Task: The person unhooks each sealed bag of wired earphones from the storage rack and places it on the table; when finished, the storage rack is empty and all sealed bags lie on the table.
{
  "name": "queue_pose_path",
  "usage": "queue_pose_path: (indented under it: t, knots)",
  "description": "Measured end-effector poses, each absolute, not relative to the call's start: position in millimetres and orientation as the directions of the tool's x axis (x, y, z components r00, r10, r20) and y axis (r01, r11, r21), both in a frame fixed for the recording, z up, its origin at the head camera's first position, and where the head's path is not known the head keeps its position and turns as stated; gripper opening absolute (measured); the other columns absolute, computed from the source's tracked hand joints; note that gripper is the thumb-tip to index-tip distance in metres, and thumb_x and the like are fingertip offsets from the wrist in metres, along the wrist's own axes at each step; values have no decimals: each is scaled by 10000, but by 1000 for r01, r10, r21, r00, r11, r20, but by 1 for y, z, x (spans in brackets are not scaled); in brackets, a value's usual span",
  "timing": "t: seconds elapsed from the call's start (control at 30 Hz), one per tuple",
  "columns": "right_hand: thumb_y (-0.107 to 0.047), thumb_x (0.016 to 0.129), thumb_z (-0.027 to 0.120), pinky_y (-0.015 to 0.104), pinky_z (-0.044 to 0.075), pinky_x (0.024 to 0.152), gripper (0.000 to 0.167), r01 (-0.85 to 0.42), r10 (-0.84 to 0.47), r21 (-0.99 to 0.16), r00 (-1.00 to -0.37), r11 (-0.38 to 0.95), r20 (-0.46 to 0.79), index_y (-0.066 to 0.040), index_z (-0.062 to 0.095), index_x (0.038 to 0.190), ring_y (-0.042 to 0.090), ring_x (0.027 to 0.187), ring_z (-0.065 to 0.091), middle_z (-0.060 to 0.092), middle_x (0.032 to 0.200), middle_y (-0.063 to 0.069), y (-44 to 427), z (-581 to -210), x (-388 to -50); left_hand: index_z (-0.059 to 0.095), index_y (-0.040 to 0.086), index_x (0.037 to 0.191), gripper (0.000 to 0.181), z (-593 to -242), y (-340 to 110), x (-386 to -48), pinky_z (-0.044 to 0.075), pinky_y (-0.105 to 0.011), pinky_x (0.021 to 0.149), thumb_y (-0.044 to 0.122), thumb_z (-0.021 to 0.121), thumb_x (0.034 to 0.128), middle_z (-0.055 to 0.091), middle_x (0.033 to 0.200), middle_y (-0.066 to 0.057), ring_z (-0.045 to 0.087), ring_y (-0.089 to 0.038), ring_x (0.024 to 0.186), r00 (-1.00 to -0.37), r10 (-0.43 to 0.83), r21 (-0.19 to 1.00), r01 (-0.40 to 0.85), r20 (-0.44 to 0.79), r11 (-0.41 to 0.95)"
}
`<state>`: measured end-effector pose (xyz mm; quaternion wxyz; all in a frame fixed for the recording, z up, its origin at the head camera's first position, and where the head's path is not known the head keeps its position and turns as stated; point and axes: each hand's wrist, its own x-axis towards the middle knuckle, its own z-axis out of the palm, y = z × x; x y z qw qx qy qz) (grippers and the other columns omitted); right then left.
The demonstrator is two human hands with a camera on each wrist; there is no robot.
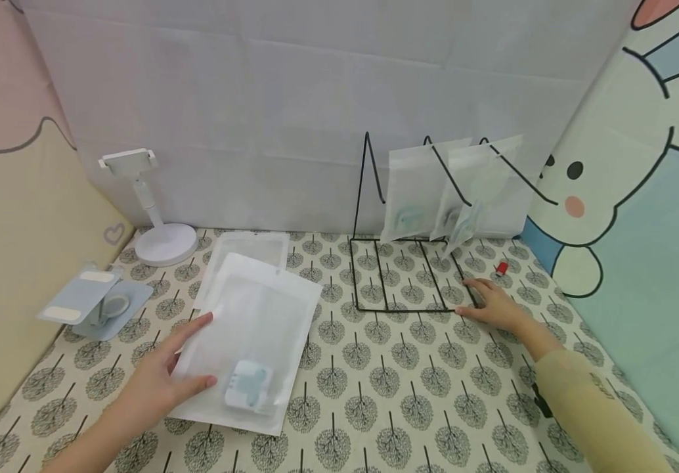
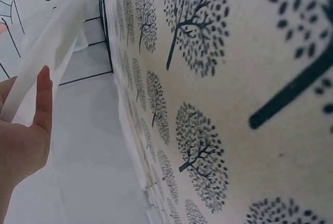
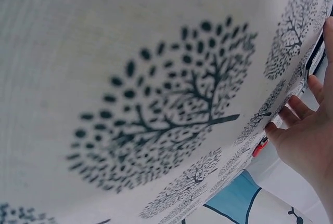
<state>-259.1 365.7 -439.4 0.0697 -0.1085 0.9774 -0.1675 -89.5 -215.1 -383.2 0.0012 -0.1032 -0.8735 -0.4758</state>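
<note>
Head: left hand (image 1: 153, 378) holds frosted pouch (image 1: 251, 328) — right hand (image 1: 496, 307) at wire rack (image 1: 404, 311).

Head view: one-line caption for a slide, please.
Left hand holds a translucent pouch; right hand rests at a black wire rack.

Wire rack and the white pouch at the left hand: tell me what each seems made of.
Wire rack: probably metal with a dark coating, since its thin, bent rods stand stiffly. White pouch: likely plastic film with a smooth, frosted finish, because the pale item inside shows hazily through.
</note>
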Motion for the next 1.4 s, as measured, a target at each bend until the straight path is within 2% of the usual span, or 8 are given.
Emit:
queue_pose_path:
  t: [0.17,0.3,0.4,0.63,0.77,0.97,1.2,1.4]
  knots:
    - [-548,841,624,713,293,958,871,-184,-233,-339,-967,923,-108,-22,294,1452,574,1278,244,204,1458,352,366,-439,-259,338,246,1465,909,-395,-220,-87,304,-49,944,185,811,691,295,1501,-185,367,-444,1283,-970,209,795,221,122,564]
    - [-549,841,624,711,293,962,870,-188,-234,-340,-967,922,-102,-17,301,1449,572,1277,248,214,1455,351,365,-439,-260,359,207,1454,914,-400,-225,-87,398,-314,1013,162,819,665,307,1481,-231,355,-494,1275,-970,217,770,222,111,598]
    - [-541,839,632,711,295,959,863,-191,-237,-345,-967,919,-95,-16,310,1444,571,1274,252,222,1451,351,365,-438,-259,344,193,1462,945,-402,-229,-88,472,-542,892,148,824,649,299,1467,-274,456,-515,1173,-973,219,762,198,76,616]
    - [-539,845,625,721,281,960,859,-192,-241,-345,-965,919,-104,-21,302,1449,574,1285,229,211,1458,348,364,-435,-257,294,217,1485,1004,-406,-245,-96,538,-247,709,175,835,641,524,1256,-213,603,-193,901,-959,284,714,201,3,670]
    - [-539,850,619,728,270,961,854,-197,-246,-344,-964,918,-103,-21,302,1450,572,1292,218,214,1460,341,363,-433,-256,251,162,1497,1016,-407,-257,-103,506,-219,627,206,824,658,581,989,-84,538,-49,733,-925,373,727,207,-73,655]
    - [-524,853,624,720,280,961,843,-204,-253,-346,-962,916,-100,-14,309,1445,569,1291,225,222,1456,344,362,-432,-255,182,143,1518,1071,-409,-271,-111,499,-221,686,338,808,671,578,916,-36,543,-45,766,-876,463,713,237,-137,660]
    - [-516,852,630,717,280,965,837,-206,-253,-342,-963,917,-98,-16,314,1443,568,1289,231,226,1454,345,362,-432,-256,253,186,1505,1119,-415,-276,-118,437,-502,964,476,813,580,472,1368,-243,537,-326,1141,-873,447,615,245,-196,749]
    - [-527,850,627,728,268,964,849,-197,-245,-346,-964,917,-100,-22,302,1450,573,1290,220,212,1459,346,363,-434,-257,255,114,1498,1146,-417,-277,-121,471,-423,901,484,816,569,555,1264,-184,554,-227,1019,-862,439,581,227,-254,782]
